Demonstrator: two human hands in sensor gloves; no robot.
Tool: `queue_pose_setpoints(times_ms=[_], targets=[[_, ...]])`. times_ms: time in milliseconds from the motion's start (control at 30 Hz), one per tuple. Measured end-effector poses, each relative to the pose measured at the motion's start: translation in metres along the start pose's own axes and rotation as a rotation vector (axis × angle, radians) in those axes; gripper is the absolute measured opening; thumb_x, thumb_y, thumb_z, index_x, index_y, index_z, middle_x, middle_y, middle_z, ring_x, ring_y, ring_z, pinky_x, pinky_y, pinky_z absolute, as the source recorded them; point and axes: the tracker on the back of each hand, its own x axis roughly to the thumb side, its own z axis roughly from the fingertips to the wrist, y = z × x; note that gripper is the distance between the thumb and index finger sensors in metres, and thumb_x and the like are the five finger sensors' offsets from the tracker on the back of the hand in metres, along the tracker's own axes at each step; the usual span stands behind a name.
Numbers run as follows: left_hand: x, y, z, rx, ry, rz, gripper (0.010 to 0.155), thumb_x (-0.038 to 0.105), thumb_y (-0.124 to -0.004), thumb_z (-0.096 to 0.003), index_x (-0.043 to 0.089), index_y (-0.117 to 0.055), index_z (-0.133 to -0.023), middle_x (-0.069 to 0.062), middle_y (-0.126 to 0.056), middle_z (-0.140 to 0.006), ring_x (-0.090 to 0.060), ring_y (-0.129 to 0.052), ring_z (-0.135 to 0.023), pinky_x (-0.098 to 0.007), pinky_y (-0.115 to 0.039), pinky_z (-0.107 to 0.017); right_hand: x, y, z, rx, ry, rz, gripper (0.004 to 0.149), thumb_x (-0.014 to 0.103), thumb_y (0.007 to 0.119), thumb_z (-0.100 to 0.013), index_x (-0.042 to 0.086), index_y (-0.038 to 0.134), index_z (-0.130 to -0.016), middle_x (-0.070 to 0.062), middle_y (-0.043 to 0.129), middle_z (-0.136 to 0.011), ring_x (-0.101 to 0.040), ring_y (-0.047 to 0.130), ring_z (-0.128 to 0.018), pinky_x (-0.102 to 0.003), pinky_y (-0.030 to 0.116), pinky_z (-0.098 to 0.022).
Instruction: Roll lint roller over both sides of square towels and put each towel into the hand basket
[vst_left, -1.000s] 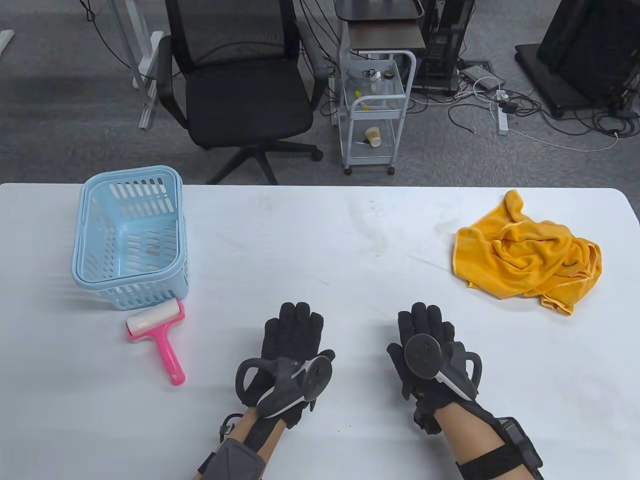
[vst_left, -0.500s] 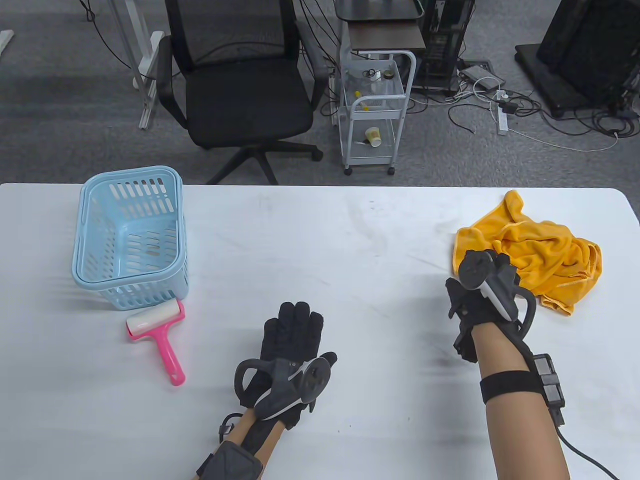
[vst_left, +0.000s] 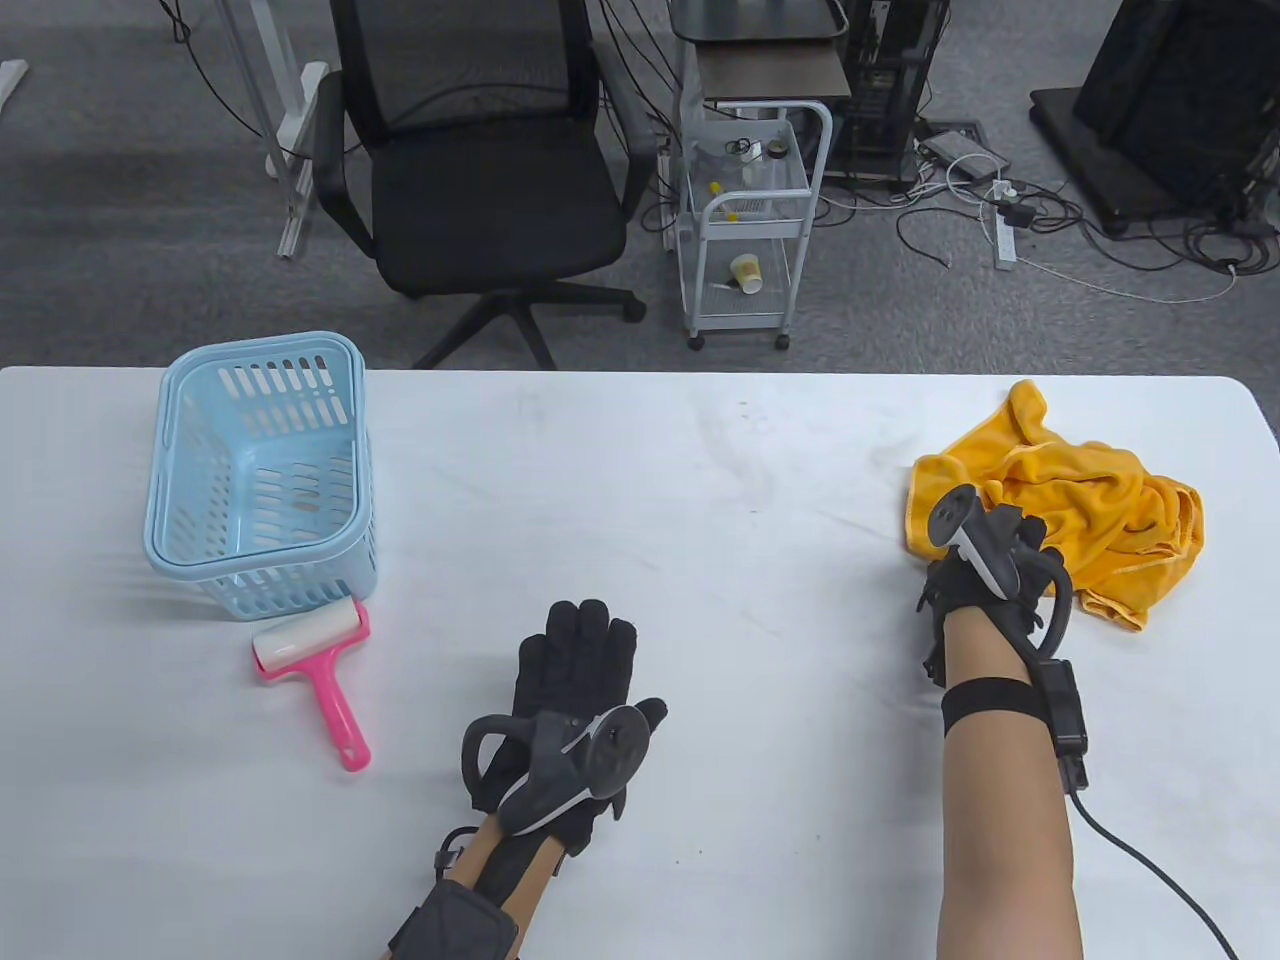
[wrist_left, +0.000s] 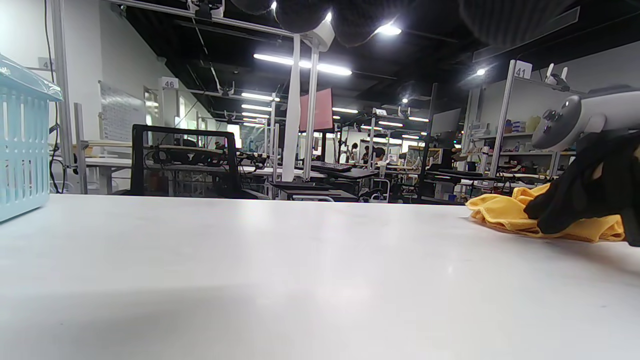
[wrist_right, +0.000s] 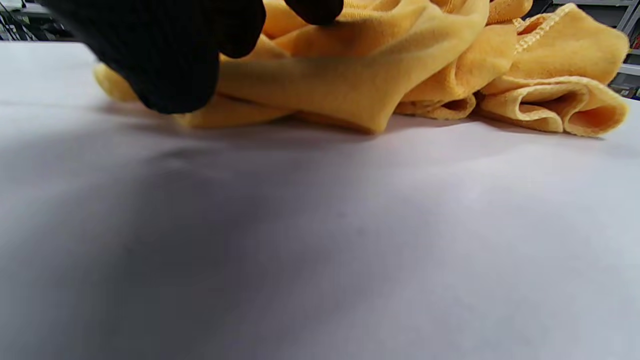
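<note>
A crumpled yellow towel lies at the table's right side. My right hand is on its near-left edge, fingers curled over a fold. In the right wrist view the thumb and a fingertip pinch the towel from front and top. The left wrist view shows that hand bent down on the towel. My left hand lies flat and empty near the table's front middle. A pink lint roller lies in front of the empty light-blue basket at the left.
The white table stretches between basket and towel. Beyond its far edge stand a black office chair and a small white cart. A cable trails from my right forearm toward the lower right.
My right hand left its flat rest at the front, travelled right and forward to the towel, and now its fingers close on the towel's edge. My left hand slid back slightly.
</note>
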Motion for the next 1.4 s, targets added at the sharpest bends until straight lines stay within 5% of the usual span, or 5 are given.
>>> queue_pose_setpoints(times_ms=[367,733,900,1233,1400], targets=[[-0.003,-0.001,-0.002,-0.02,0.019,0.004,0.071,0.062,-0.058,-0.0487,0.026,-0.046,-0.109,-0.01,-0.032,-0.121,-0.04,-0.027,-0.111,-0.06,-0.036,-0.073,0.006,0.0,-0.004,-0.104,-0.002,0.013,0.045,0.034,0.082,-0.052,0.024,0.071,-0.095,-0.01,0.048,-0.114,-0.036,0.031,-0.105,-0.059,0.041,-0.072],[-0.005,0.003,-0.001,-0.001,0.008,0.042,0.071,0.062,-0.058,-0.0488,0.026,-0.045,-0.109,-0.01,-0.031,-0.121,-0.041,-0.027,-0.111,-0.06,-0.036,-0.073,0.003,-0.137,0.1,-0.491,-0.271,-0.208,0.045,0.034,0.079,-0.054,0.028,0.068,-0.097,-0.009,0.049,-0.115,-0.037,0.033,-0.107,-0.06,0.043,-0.073],[-0.004,0.009,0.002,0.034,-0.011,0.067,0.072,0.063,-0.059,-0.0487,0.026,-0.045,-0.109,-0.011,-0.032,-0.121,-0.043,-0.03,-0.111,-0.061,-0.038,-0.074,0.007,-0.168,0.165,-0.506,-0.482,-0.321,0.045,0.035,0.079,-0.054,0.027,0.069,-0.098,-0.011,0.051,-0.115,-0.039,0.036,-0.107,-0.061,0.044,-0.072],[0.004,0.008,0.005,-0.028,-0.173,0.38,0.09,0.071,-0.076,-0.0399,0.025,-0.044,-0.11,-0.012,-0.046,-0.12,-0.044,-0.066,-0.108,-0.063,-0.06,-0.074,0.056,-0.086,0.251,-0.085,-0.95,-0.538,0.046,0.033,0.079,-0.054,0.02,0.07,-0.098,-0.017,0.05,-0.114,-0.045,0.036,-0.105,-0.065,0.045,-0.07],[0.002,-0.002,-0.001,-0.12,-0.158,0.458,0.06,0.054,-0.083,-0.0463,0.029,-0.067,-0.098,-0.002,-0.082,-0.099,-0.027,-0.099,-0.08,-0.053,-0.079,-0.065,0.072,-0.044,0.266,0.077,-1.06,-0.627,0.046,0.033,0.079,-0.054,0.02,0.07,-0.098,-0.016,0.049,-0.114,-0.045,0.036,-0.106,-0.066,0.045,-0.07]])
